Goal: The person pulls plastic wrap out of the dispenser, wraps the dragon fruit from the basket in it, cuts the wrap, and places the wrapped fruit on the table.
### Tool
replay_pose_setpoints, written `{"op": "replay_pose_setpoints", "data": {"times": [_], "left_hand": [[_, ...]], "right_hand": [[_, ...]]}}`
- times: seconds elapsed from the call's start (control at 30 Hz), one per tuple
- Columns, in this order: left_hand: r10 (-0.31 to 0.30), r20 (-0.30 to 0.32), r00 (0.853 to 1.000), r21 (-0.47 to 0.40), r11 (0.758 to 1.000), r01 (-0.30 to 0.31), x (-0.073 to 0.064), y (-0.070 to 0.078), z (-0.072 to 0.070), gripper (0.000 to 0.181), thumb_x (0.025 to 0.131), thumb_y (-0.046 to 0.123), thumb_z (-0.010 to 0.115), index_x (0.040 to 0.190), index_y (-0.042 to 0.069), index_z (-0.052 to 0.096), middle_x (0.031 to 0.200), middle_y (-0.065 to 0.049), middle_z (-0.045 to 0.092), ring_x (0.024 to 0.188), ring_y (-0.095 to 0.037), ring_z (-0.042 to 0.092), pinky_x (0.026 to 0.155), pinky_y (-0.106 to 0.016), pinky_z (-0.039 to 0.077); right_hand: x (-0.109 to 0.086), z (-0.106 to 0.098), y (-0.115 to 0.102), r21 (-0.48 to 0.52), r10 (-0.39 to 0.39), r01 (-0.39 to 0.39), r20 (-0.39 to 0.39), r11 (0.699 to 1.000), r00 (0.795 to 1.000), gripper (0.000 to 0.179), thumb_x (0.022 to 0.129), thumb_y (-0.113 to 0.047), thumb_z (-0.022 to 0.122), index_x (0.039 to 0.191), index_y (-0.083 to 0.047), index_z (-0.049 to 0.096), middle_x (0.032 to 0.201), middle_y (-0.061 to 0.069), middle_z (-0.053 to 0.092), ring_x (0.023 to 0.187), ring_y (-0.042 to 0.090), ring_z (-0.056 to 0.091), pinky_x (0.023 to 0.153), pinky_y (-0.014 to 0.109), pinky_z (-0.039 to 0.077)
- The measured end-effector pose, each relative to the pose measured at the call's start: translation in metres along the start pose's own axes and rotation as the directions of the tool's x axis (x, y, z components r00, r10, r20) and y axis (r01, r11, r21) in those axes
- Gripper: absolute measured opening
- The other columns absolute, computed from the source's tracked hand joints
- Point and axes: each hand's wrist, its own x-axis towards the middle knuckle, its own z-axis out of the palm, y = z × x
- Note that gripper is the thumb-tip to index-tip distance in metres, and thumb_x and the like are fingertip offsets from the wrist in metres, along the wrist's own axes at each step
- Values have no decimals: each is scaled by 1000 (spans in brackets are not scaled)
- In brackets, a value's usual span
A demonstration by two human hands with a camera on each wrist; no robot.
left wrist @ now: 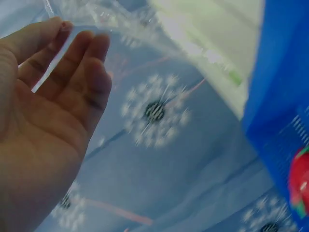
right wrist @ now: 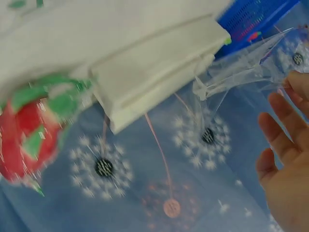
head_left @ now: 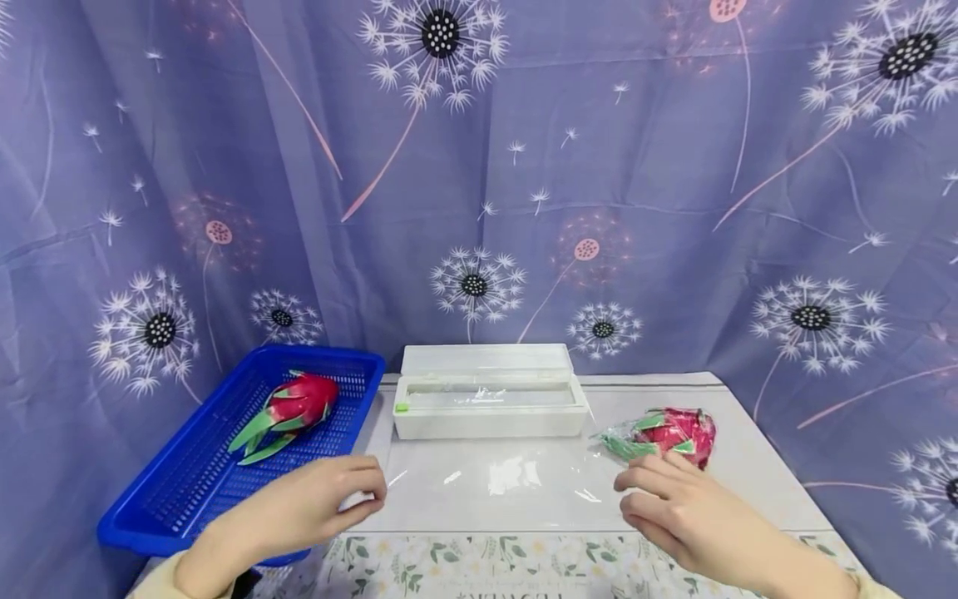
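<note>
A clear sheet of cling film [head_left: 516, 482] stretches between the two hands, in front of a white cling film dispenser [head_left: 490, 422] with its lid raised. My left hand [head_left: 318, 503] pinches the sheet's left side between thumb and fingers; in the left wrist view the film [left wrist: 104, 17] runs off from the fingertips. On the other side my right hand [head_left: 684, 512] pinches the film, whose creased edge [right wrist: 236, 79] shows in the right wrist view. Just beyond the right hand lies a dragon fruit wrapped in film [head_left: 677, 428].
At the left, a blue plastic basket [head_left: 367, 359] holds an unwrapped dragon fruit [head_left: 307, 399]. A white table [head_left: 748, 466] with a floral-patterned front strip [head_left: 449, 553] lies beneath. Behind it hangs a purple-blue dandelion curtain [head_left: 524, 166].
</note>
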Motion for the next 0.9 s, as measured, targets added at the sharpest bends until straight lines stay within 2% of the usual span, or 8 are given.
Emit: {"op": "replay_pose_setpoints", "data": {"times": [0.13, 0.27, 0.33, 0.43, 0.57, 0.67, 0.77, 0.9], "left_hand": [[-18, 116, 993, -35, 999, 22, -1, 2, 25, 20, 90, 9, 68, 83, 26, 58, 79, 21, 47, 68, 5, 47, 62, -9, 39], [-17, 207, 978, -27, 999, 23, -6, 4, 45, 20, 87, 11, 69, 79, 25, 58, 75, 21, 45, 66, 6, 44, 60, -8, 36], [-27, 266, 964, -54, 998, 43, -9, 5, 54, 18, 87, 12, 69, 78, 25, 60, 74, 22, 44, 65, 6, 42, 58, -8, 35], [-49, 334, 941, -78, 994, 79, -13, 4, 64, 17, 87, 14, 69, 77, 25, 62, 71, 22, 44, 63, 6, 40, 56, -10, 35], [-102, 385, 917, -103, 983, 152, -18, 4, 73, 20, 86, 14, 68, 72, 25, 60, 66, 21, 40, 58, 5, 37, 51, -13, 33], [-155, 433, 888, -139, 962, 236, -22, 6, 79, 20, 86, 18, 69, 70, 27, 59, 63, 21, 39, 55, 5, 37, 47, -16, 32], [-208, 476, 855, -148, 939, 312, -27, 9, 84, 17, 87, 28, 69, 72, 30, 61, 64, 22, 41, 55, 3, 39, 47, -19, 34], [-246, 485, 839, -150, 922, 357, -32, 11, 89, 8, 86, 37, 70, 80, 33, 67, 70, 23, 47, 60, 3, 45, 51, -20, 40]], "right_hand": [[-11, 19, -4, 86, -5, 0, 60, 996, 998, 20, 104, -27, 47, 91, -26, 62, 91, -17, 53, 83, 3, 47, 77, 22, 39], [-23, 38, -10, 171, -31, 3, 158, 985, 987, 10, 98, -23, 61, 90, -28, 60, 86, -20, 51, 79, -2, 41, 73, 14, 32], [-28, 46, -12, 205, -56, 18, 181, 979, 982, 15, 92, -18, 69, 88, -29, 59, 84, -21, 49, 76, -3, 38, 70, 10, 27], [-34, 55, -14, 228, -49, -1, 215, 974, 975, 25, 84, -12, 75, 84, -29, 58, 79, -22, 45, 73, -6, 32, 68, 7, 22], [-40, 65, -16, 260, -14, -58, 265, 964, 964, 28, 79, -8, 77, 78, -28, 57, 74, -22, 41, 71, -7, 29, 64, 6, 21], [-43, 72, -20, 318, -4, -101, 311, 943, 950, 26, 77, -7, 75, 77, -26, 58, 74, -23, 44, 70, -9, 30, 63, 7, 23], [-46, 81, -24, 348, -13, -113, 338, 931, 941, 19, 79, -15, 73, 76, -26, 59, 73, -23, 47, 71, -11, 29, 62, 6, 24], [-49, 89, -31, 336, -40, -87, 355, 938, 934, 13, 86, -32, 70, 76, -28, 62, 74, -26, 49, 70, -13, 29, 59, 3, 20]]}}
